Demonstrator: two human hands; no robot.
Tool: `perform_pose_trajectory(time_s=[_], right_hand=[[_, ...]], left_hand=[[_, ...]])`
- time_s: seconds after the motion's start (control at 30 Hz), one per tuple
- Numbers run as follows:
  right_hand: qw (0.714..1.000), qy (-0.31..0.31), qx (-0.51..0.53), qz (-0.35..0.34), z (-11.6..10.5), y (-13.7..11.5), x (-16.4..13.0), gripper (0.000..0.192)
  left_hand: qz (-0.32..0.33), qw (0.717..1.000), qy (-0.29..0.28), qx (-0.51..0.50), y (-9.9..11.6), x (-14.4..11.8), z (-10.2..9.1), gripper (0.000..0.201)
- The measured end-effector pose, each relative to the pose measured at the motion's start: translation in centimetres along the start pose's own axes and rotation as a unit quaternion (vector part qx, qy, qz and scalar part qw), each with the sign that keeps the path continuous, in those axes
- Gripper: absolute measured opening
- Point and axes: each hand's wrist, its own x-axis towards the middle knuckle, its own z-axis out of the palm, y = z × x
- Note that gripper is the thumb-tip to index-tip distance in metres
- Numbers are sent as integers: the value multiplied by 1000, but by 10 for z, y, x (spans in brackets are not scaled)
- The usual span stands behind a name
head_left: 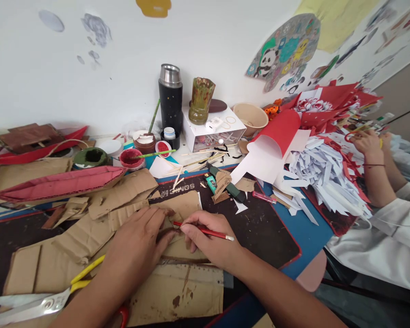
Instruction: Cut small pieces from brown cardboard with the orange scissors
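- The right hand (210, 237) has its fingers clenched around a red pencil (205, 232), tip touching a cardboard piece (177, 255) on the counter (259, 232).
- The left hand (136, 246) lies flat with fingers released, pressing that cardboard down.
- Yellow-handled scissors (37, 303) lie just beside the left forearm.
- A clear ruler (191, 273) lies on the cardboard near the right hand.
- Behind stand a black thermos (170, 98), red paint pots (131, 158) and cut white paper strips (321, 168).
- Another person's hand (367, 141) works at the far right.
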Motion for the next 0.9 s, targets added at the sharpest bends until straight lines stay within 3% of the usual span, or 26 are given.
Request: perform_pose_trajectory(time_s=[0.9], right_hand=[[999,37,19,-29,-3,-6,2,22]], left_hand=[[32,999,6,36,-2,-2,2,15]])
